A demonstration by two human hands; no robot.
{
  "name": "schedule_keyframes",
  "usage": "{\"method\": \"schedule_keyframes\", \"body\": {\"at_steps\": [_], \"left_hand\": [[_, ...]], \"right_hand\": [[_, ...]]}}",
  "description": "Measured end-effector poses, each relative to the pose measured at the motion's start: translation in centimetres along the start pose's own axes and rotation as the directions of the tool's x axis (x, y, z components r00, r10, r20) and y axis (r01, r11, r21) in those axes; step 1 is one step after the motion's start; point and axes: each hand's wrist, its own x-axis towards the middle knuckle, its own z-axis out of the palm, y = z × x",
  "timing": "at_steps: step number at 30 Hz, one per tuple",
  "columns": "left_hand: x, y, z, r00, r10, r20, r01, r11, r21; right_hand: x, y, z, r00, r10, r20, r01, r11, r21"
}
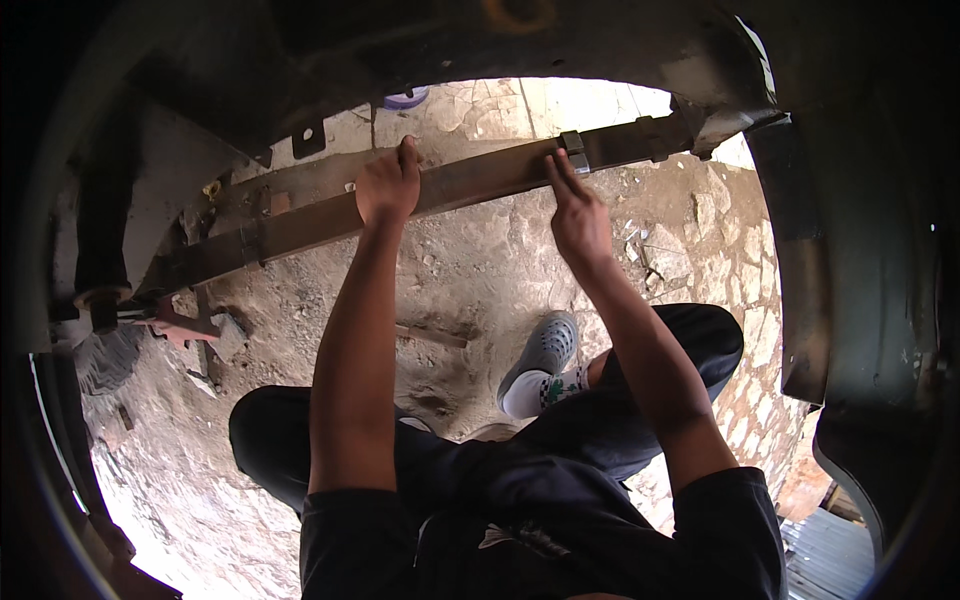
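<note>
Long metal bar slants across the upper middle of the view, beneath a dark vehicle body and above rough, stony ground, its right end higher than its left. The left hand is curled over the bar's middle; its fingers are mostly hidden, so I cannot tell whether it clamps on. The right hand lays two straightened fingers on the bar just beside a metal clip; I cannot tell whether its thumb closes from below. A grey clog stands on the ground.
</note>
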Motion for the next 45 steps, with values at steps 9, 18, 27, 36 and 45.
{"method": "schedule_keyframes", "body": {"at_steps": [9, 18, 27, 36, 45], "left_hand": [[0.3, 1.1, 0.0, 0.999, 0.025, 0.032, -0.024, 0.999, -0.027], [0.1, 1.6, 0.2, 1.0, 0.019, 0.024, -0.019, 1.0, 0.011], [-0.3, 2.0, -1.3, 0.993, -0.078, 0.087, 0.074, 0.996, 0.05], [-0.4, 2.5, -0.8, 1.0, 0.024, 0.009, -0.026, 0.985, 0.173], [-0.7, 3.9, -1.3, 0.997, -0.016, 0.073, -0.002, 0.97, 0.244]], "right_hand": [[-1.0, -9.7, 5.5, 0.995, -0.033, 0.096, 0.013, 0.979, 0.204], [-0.4, -7.5, 4.0, 0.986, 0.13, 0.102, -0.16, 0.909, 0.385], [-1.0, 0.8, -0.6, 0.995, -0.099, -0.021, 0.096, 0.99, -0.108], [-1.0, -5.5, 3.6, 0.962, -0.092, 0.258, 0.045, 0.982, 0.185], [-1.4, -6.6, 3.4, 0.976, 0.09, 0.199, -0.124, 0.978, 0.166]]}}
